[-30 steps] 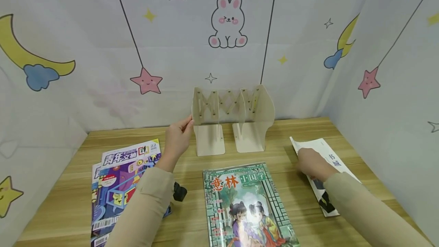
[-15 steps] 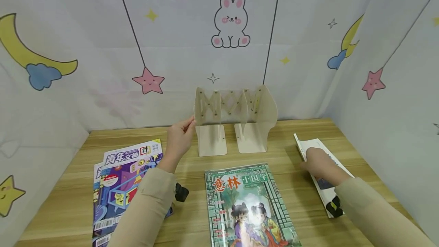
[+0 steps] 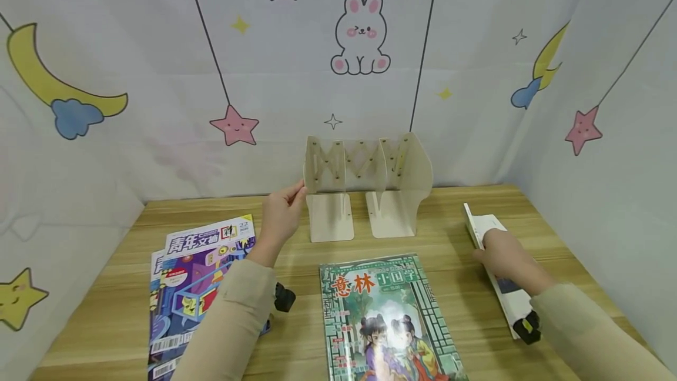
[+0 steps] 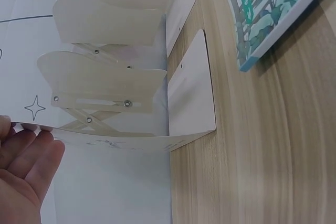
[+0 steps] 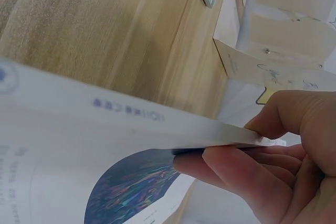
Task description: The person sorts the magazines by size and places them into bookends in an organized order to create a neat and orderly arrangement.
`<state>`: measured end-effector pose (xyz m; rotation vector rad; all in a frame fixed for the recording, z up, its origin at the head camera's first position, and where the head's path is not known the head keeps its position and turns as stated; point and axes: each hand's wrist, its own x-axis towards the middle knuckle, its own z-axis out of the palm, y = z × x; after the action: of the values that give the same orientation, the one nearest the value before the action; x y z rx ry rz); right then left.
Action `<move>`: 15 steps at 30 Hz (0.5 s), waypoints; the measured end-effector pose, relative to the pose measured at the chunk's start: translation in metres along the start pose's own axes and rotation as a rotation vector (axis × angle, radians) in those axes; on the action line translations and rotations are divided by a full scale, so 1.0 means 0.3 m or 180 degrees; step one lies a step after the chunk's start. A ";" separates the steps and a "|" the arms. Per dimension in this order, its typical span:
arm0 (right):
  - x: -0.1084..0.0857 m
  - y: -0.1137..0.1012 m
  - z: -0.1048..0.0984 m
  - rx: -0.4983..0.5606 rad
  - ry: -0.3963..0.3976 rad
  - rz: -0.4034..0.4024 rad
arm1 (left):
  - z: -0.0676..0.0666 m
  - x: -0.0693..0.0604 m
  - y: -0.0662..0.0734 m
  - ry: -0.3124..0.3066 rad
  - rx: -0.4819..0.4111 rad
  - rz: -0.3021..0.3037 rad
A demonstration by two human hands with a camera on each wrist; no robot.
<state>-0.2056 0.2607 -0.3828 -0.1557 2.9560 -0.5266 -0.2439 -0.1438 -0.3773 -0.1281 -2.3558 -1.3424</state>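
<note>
Two pinches: left hand [image 3: 281, 216] on book rack [image 3: 330, 219] edge, right hand [image 3: 509, 256] on white book [image 5: 94, 135], now tipped steeper, apparently being picked up

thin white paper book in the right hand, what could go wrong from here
The right hand pinches the thin white paper book by its spine edge, so it might swing or slip. The left hand holds the left end panel of the cream folding bookend with crisscross struts, so a tug could shift it. The glossy green illustrated magazine lies in front of the bookend, and the book, if carried low, might brush it.
</note>
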 end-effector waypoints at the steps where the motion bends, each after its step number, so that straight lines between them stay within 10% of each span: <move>1: -0.002 0.000 -0.001 -0.0003 0.0031 -0.0003 | 0.001 0.001 0.000 0.0008 0.0000 0.0009; 15: -0.025 -0.006 -0.010 -0.0015 0.0345 -0.0100 | 0.000 0.000 0.004 0.0066 -0.0008 0.0052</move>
<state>-0.1987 0.2610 -0.3785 -0.1797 3.0650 -0.5488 -0.2435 -0.1433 -0.3764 -0.1332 -2.3313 -1.3328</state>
